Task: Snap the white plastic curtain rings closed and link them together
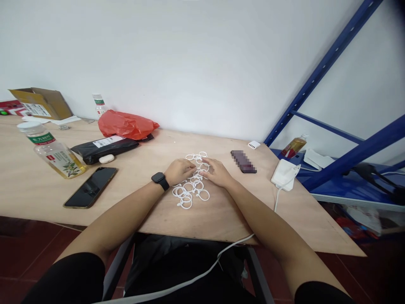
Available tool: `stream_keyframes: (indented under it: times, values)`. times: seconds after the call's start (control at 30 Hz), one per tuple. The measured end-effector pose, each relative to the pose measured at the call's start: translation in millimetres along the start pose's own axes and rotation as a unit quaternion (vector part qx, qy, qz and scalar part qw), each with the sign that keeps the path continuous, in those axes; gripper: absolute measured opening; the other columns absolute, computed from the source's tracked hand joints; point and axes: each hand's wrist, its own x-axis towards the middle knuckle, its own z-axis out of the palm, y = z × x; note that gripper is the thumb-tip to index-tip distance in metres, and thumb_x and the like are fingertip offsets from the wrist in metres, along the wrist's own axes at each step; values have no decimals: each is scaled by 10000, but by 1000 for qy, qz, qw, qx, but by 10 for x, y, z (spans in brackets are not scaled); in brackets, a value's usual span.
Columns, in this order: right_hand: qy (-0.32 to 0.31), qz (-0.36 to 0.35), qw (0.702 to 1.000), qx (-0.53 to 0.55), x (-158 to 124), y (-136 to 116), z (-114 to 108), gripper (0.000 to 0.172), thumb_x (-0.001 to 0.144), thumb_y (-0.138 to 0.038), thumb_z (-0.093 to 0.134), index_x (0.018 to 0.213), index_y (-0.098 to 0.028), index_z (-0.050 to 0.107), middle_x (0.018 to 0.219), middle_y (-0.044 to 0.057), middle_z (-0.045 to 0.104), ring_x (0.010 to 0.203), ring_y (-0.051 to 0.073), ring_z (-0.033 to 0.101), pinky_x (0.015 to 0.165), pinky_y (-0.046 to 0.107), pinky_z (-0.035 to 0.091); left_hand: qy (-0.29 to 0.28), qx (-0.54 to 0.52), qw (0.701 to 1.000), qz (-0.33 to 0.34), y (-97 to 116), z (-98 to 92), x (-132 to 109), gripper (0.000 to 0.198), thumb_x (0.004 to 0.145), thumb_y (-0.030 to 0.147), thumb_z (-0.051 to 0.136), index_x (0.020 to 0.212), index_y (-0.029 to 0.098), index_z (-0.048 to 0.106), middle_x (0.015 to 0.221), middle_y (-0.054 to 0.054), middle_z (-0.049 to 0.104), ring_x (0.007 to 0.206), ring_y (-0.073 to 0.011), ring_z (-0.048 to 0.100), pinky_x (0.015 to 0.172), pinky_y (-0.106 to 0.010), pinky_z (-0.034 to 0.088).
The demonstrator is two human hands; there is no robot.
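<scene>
Two hands (181,172) at roughly twelve white rings (190,204); one watch (160,180).

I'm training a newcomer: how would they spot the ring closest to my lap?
On the table, find the white rings by the left hand and right hand. Follow them toward the table's front edge. The last ring sits nearer that edge than any other.

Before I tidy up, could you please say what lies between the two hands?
In the head view, some white rings lie between the left hand and the right hand.
</scene>
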Motion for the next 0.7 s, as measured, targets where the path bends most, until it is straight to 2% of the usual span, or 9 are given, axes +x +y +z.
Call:
stream_keyframes:
  times: [0.1, 0.17, 0.33, 0.43, 0.53, 0.7]
  values:
    - [3, 48, 999, -26, 15, 103, -24, 327, 965, -389, 498, 1202, -225, 652, 1213, 75, 690, 1154, 256, 609, 1018, 439, 452, -26, 6, 999, -19, -27, 11, -7, 292, 942, 393, 536, 995, 174, 721, 950, -78, 740, 912, -198, 668, 866, -331, 503]
    - [12, 86, 995, -47, 20, 172, -28, 316, 991, -311, 418, 1148, -229, 680, 1194, 58, 700, 1153, 235, 606, 1031, 415, 439, -45, 8, 999, -23, -32, 15, -7, 320, 949, 420, 522, 1025, 179, 719, 1002, -82, 738, 955, -203, 665, 910, -341, 493]
    - [-48, 176, 977, -108, 10, 269, -4, 286, 934, -270, 513, 1165, -259, 682, 1334, 57, 621, 1265, 261, 532, 1078, 442, 386, -93, 15, 995, -13, -8, 25, -17, 467, 945, 523, 491, 1222, 181, 645, 1262, -112, 655, 1174, -251, 592, 1040, -396, 423]
    - [-67, 183, 974, -115, 7, 250, 4, 230, 884, -293, 598, 1087, -280, 704, 1298, 38, 640, 1223, 273, 552, 1046, 433, 399, -146, 30, 989, -21, 34, 28, -35, 609, 925, 603, 473, 1379, 201, 525, 1414, -114, 548, 1326, -304, 473, 1111, -461, 332]
    - [-58, 173, 977, -113, 11, 215, 2, 136, 863, -285, 617, 948, -267, 721, 1153, 25, 696, 1108, 242, 598, 970, 376, 431, -186, 32, 981, -33, 84, 13, -41, 645, 923, 643, 434, 1416, 230, 481, 1397, -103, 566, 1332, -319, 461, 1112, -486, 295]
    - [-47, 163, 979, -109, 10, 212, 8, 112, 865, -255, 603, 892, -237, 710, 1051, 33, 710, 1000, 206, 616, 881, 317, 442, -180, 41, 982, -44, 123, -21, -31, 613, 913, 661, 435, 1346, 245, 557, 1251, -108, 644, 1191, -294, 554, 1071, -473, 313]
